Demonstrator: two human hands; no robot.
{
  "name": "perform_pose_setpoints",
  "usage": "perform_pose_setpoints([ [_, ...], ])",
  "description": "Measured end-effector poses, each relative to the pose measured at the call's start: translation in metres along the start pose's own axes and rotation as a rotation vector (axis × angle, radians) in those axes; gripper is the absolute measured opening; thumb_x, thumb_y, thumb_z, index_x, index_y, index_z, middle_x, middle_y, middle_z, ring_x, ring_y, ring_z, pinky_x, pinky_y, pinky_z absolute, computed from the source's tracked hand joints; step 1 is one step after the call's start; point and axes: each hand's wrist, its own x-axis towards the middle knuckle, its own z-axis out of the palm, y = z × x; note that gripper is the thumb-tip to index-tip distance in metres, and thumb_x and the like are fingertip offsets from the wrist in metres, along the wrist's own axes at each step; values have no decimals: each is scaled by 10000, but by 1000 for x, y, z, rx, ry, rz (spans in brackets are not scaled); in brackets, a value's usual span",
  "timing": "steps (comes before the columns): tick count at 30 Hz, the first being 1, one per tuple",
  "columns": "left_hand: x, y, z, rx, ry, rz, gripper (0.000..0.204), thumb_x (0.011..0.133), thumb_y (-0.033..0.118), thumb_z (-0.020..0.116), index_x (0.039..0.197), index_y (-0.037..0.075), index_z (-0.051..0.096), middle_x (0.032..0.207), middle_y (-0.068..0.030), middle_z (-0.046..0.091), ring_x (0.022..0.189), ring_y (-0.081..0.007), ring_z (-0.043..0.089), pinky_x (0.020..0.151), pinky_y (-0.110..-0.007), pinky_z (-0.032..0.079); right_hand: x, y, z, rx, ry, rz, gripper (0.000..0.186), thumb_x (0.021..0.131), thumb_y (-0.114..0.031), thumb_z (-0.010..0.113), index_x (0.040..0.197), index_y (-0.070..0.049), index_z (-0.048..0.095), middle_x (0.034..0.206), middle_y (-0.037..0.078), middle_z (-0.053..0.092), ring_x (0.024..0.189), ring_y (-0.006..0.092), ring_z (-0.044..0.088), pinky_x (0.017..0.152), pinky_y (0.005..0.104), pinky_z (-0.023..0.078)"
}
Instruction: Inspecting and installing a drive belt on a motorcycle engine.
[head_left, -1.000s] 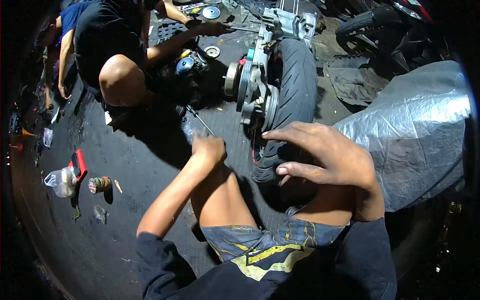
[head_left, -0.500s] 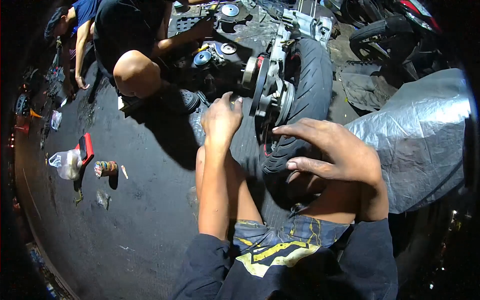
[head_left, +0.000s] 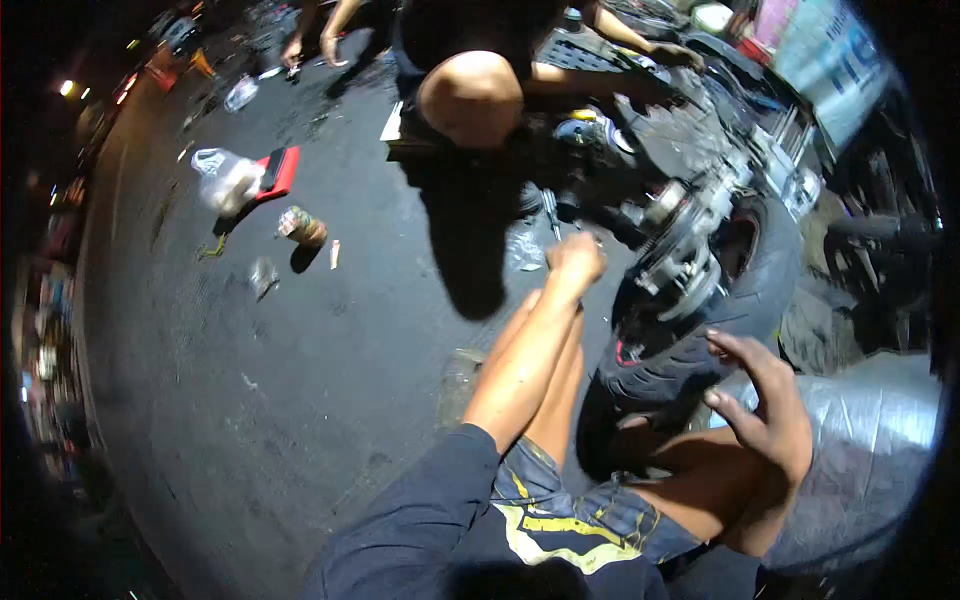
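My left hand is out past my knee, next to the wheel assembly, its fingers curled in. Its palm side is turned away, so whatever may be in it is hidden. Thumb and index finger apart, my right hand is open above my right thigh, close to the tyre's near side, with nothing visible in it. A motorcycle rear wheel with a black tyre stands in front of my legs. On its left side is a grey metal engine and transmission unit, blurred here.
Another person crouches opposite, knee toward me. A silver-grey cover lies at my right. On the floor at left are a red and black box, a plastic bag and a patterned cylindrical container. Loose parts lie beyond.
My view has swung left, so the scene sits farther right and is tilted. My left fingers are now more curled and hidden. My right hand stays open beside the tyre.
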Motion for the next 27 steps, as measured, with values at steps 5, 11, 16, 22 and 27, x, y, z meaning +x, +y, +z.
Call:
perform_pose_setpoints([
  [5, -7, 3, -2, -97, 37, -23, 395, 855, 349, 695, 1172, 117, 735, 1206, -176, 723, 1133, -350, 694, 932, -494, 556, 5, -3, 0, -7, -22, 18, 585, 795, -84, 785, 1336, 17, 585, 1159, 233, 668, 1080, 368, 661, 971, 403, 495],
  [11, 0, -3, 5, -133, -13, -31, 425, 883, 411, 658, 1181, 116, 735, 1179, -183, 730, 1118, -360, 695, 939, -507, 544, 6, -3, 1, -34, -57, 9, 578, 806, -73, 777, 1346, 6, 585, 1146, 231, 673, 1068, 367, 671, 955, 401, 511],
  [16, 6, -8, 10, -116, 10, -2, 482, 882, 457, 650, 1217, 117, 721, 1174, -183, 732, 1129, -360, 691, 943, -510, 542, 13, -4, 5, -14, -51, -18, 567, 820, -130, 794, 1333, 3, 594, 1151, 230, 683, 1069, 368, 678, 951, 410, 515],
  [22, 0, -12, 4, -145, -32, 26, 512, 894, 521, 667, 1268, 174, 703, 1233, -179, 712, 1148, -367, 680, 965, -497, 539, 23, -11, 7, -29, -58, -38, 545, 863, -232, 783, 1333, -26, 600, 1160, 223, 680, 1092, 403, 661, 963, 426, 507],
  [27, -1, -21, -1, -202, -31, 45, 463, 868, 417, 664, 1204, 107, 740, 1220, -203, 710, 1142, -357, 688, 958, -461, 551, 37, -13, 14, -50, -94, -142, 545, 899, -264, 753, 1373, -59, 578, 1106, 223, 659, 1019, 413, 647, 895, 441, 516],
])
